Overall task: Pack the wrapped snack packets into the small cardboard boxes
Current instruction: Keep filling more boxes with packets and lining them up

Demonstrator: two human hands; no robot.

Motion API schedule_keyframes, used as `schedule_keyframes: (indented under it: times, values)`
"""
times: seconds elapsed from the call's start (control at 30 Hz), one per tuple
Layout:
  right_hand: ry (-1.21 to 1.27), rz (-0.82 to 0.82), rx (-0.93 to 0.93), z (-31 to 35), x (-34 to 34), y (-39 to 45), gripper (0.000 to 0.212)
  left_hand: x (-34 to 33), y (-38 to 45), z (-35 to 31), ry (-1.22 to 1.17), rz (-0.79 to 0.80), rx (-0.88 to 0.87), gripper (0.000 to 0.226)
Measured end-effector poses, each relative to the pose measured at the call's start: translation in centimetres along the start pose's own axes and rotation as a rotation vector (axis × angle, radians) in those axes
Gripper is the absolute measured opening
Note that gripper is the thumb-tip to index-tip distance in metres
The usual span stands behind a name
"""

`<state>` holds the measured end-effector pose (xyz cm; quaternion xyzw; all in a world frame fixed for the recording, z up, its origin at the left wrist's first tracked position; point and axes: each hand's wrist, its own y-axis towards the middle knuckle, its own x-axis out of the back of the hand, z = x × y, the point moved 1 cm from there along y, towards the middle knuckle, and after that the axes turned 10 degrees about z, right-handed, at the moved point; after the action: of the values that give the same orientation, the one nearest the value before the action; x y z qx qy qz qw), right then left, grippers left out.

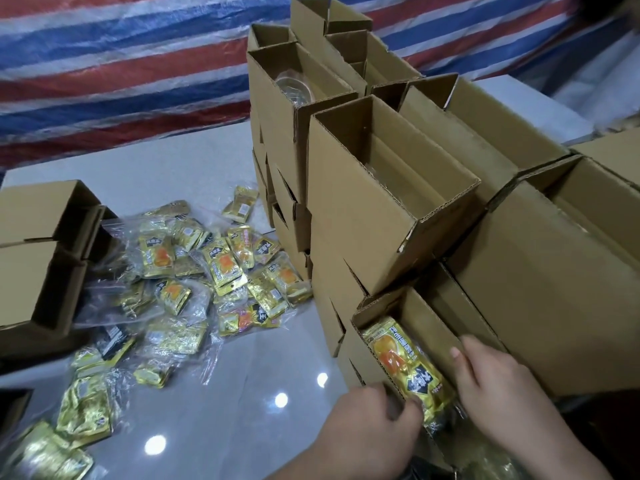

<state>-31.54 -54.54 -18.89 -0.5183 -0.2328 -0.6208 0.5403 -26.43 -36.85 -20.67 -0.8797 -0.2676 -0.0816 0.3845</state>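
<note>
Both my hands are down at the lower right of the frame, working the nearest small box point(388, 327). A gold snack packet point(403, 362) lies in it, its long axis running along the box's trough, from upper left toward me at lower right. My left hand point(367, 420) sits at the near-left wall of the box, fingers curled against the packet's near end; it looks like a pinch on the wrapper, though the fingertips are partly hidden. My right hand point(495, 379) rests flat-fingered and relaxed on the far-right wall, holding nothing, just steadying the cardboard.

So this packet is between my two hands, touching the left one. The loose pile of packets point(194, 278) lies on the bench point(180, 164) well apart to the left of the frame, on my left hand's side, so I'd judge that hand makes the next reach. Empty open boxes point(391, 188) are stacked just behind, up the middle of the frame.
</note>
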Motion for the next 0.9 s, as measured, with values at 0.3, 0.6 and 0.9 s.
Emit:
schedule_keyframes:
  times: [0.3,0.6,0.9]
  values:
    - [-0.065,0.059,-0.044,0.7,0.6,0.0,0.038,0.0,0.4,0.4,0.11,0.008,-0.002,0.06]
    - [-0.018,0.041,-0.015,2.1,1.5,0.2,0.041,0.0,0.5,1.0,0.077,0.006,-0.037,0.061]
    - [0.118,-0.077,0.21,8.5,3.1,-0.4,0.031,2.9,-1.1,3.7,0.018,-0.125,-0.099,0.049]
